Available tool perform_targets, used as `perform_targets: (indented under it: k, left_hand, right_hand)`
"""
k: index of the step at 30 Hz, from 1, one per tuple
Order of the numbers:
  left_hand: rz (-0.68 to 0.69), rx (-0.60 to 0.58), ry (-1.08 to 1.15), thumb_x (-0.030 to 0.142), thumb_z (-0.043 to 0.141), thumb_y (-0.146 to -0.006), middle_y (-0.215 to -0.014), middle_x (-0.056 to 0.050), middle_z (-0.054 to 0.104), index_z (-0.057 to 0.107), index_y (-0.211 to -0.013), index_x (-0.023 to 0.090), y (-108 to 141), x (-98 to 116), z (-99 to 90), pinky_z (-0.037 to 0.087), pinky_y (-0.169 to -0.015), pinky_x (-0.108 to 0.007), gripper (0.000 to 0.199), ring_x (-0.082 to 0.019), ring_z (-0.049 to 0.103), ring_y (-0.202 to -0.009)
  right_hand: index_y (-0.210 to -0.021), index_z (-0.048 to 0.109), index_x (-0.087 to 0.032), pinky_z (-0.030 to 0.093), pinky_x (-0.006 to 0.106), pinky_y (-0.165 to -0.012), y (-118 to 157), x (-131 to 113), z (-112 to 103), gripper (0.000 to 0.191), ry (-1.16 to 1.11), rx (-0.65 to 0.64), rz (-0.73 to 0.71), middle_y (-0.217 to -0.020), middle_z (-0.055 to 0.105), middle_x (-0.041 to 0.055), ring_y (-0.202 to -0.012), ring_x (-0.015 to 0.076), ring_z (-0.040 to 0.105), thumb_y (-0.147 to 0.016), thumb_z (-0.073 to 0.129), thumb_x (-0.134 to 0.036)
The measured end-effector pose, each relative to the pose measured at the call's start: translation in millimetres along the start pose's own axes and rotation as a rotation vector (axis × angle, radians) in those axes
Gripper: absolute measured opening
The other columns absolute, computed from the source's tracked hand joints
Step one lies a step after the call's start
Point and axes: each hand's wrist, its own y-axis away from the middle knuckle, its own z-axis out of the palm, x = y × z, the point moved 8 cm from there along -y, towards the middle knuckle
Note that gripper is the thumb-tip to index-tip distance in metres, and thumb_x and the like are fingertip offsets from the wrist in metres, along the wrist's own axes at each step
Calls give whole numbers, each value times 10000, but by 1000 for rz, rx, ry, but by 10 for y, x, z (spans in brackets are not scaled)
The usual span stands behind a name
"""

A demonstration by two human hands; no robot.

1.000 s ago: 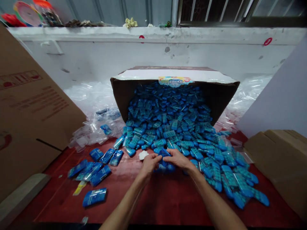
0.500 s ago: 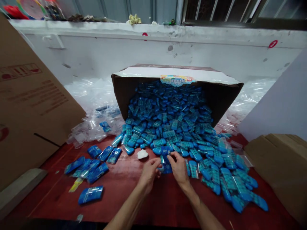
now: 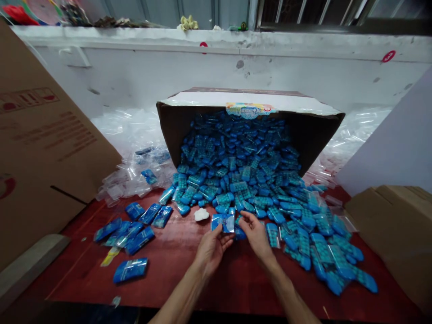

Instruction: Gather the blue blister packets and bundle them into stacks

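My left hand (image 3: 214,245) pinches a flat blue packet (image 3: 222,222) with pale print and a clear glossy edge, the thumb on its face and the fingers beneath. Just to the right is my right hand (image 3: 253,231), its fingers loosely bent and apart, with nothing plainly between them. Behind both hands spreads a heap of blue-ended clear packs (image 3: 236,189) filled with teal balls. A small white lump (image 3: 201,214) sits on the red table (image 3: 175,265), left of the held packet. Several printed blue packets (image 3: 131,270) lie at the left.
An open carton (image 3: 334,116) on its side spills the heap forward. Clear plastic sleeves (image 3: 126,135) are piled behind it on the left, with more on the right. A tall cardboard box (image 3: 50,130) flanks the left, a smaller brown box (image 3: 391,225) the right.
The blue packet has turned from upright to lying crosswise in my left hand. My right hand has come off it and moved slightly right. The view has shifted a little.
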Motion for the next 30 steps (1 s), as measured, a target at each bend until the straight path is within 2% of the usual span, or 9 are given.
perform_targets:
  k: [2, 4, 6, 9, 12, 17, 23, 27, 30]
  left_hand:
    - [11, -11, -31, 225, 557, -718, -613, -37, 629, 540, -791, 141, 14, 14, 6, 444, -544, -233, 112, -131, 599, -544]
    - [32, -17, -56, 224, 568, -709, -585, -26, 618, 544, -795, 138, 30, 17, 13, 430, -507, -216, 124, -115, 578, -502]
    - [46, -33, -70, 231, 579, -698, -582, -25, 617, 551, -792, 133, 44, 13, 20, 423, -494, -212, 138, -107, 564, -487]
    - [73, -69, -83, 242, 603, -674, -605, -32, 628, 560, -781, 128, 61, 24, 37, 421, -506, -215, 162, -103, 556, -492]
    - [114, -80, -105, 255, 623, -653, -611, -34, 633, 570, -775, 120, 70, 58, 44, 406, -495, -208, 189, -95, 543, -479]
    - [103, -96, -146, 298, 630, -640, -626, -43, 635, 580, -787, 117, 61, 36, 53, 382, -464, -204, 239, -94, 537, -466]
    - [145, -54, -204, 302, 636, -631, -584, -28, 616, 580, -726, 109, 49, 54, 15, 360, -443, -193, 222, -74, 500, -429]
    - [144, -85, -180, 342, 602, -665, -600, -29, 611, 569, -740, 114, 61, 52, 36, 364, -442, -197, 243, -81, 506, -438]
    - [95, -90, -127, 427, 506, -723, -620, -44, 613, 551, -778, 129, 67, 27, 12, 380, -449, -208, 307, -99, 526, -461]
  right_hand:
    - [-926, 578, -155, 401, 265, -589, -36, 151, 111, 341, -242, -91, 181, -682, 566, 11, -625, 142, 518, -682, 573, -392]
    - [-779, 599, -144, 375, 235, -552, -40, 182, 234, 282, -400, -166, 229, -589, 536, -21, -552, 107, 483, -630, 628, -382]
    - [-657, 581, -143, 343, 211, -521, -37, 188, 278, 231, -458, -160, 224, -534, 500, -45, -499, 76, 433, -607, 653, -357]
    - [-607, 553, -145, 299, 196, -477, -17, 218, 278, 224, -452, -126, 235, -496, 462, -60, -460, 59, 383, -605, 658, -342]
    - [-612, 551, -141, 302, 202, -483, 4, 222, 259, 235, -446, -125, 244, -502, 474, -52, -465, 64, 392, -600, 661, -349]
    - [-610, 540, -144, 295, 207, -476, 17, 224, 214, 276, -444, -111, 255, -487, 464, -51, -452, 68, 386, -604, 646, -399]
    - [-650, 541, -151, 307, 207, -490, 42, 200, 214, 281, -460, -127, 244, -526, 486, -40, -481, 78, 408, -637, 620, -420]
    - [-629, 518, -157, 326, 210, -508, 63, 160, 225, 265, -478, -174, 244, -537, 481, -44, -492, 78, 403, -631, 630, -397]
    - [-592, 494, -159, 312, 204, -497, 48, 186, 170, 259, -449, -143, 244, -506, 449, -56, -476, 70, 377, -630, 632, -375]
